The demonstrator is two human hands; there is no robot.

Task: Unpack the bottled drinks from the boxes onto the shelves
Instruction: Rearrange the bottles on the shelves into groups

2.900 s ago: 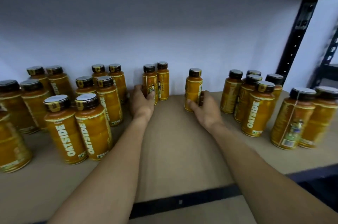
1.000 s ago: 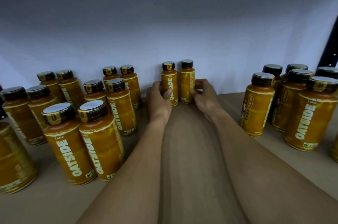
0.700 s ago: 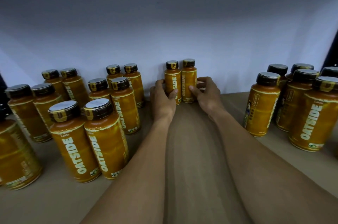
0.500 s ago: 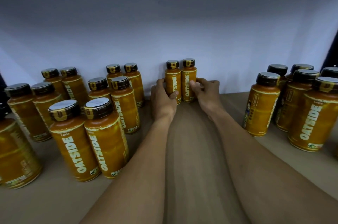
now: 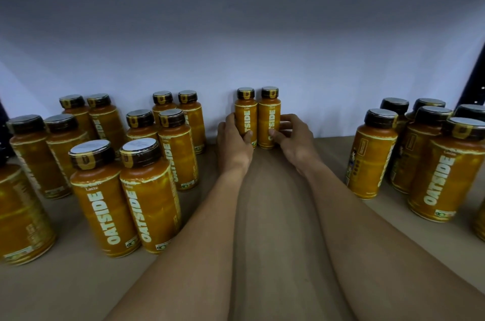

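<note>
Two amber Oatside bottles with dark caps stand side by side at the back of the shelf against the white wall. My left hand (image 5: 234, 141) grips the left bottle (image 5: 245, 113), thumb across its lower front. My right hand (image 5: 294, 137) holds the right bottle (image 5: 269, 116), thumb on its front and fingers curled round its right side. Both labels face me. Both forearms reach in over the brown shelf board (image 5: 275, 215).
Pairs of the same bottles stand in rows at the left (image 5: 126, 194) and in a cluster at the right (image 5: 372, 155). A black shelf upright (image 5: 479, 68) rises at the right edge. A dark shelf underside runs along the top.
The right-hand bottle has been brought in beside the left one at the back wall. Since a second ago it has turned so its label faces front; the hands have barely shifted.
</note>
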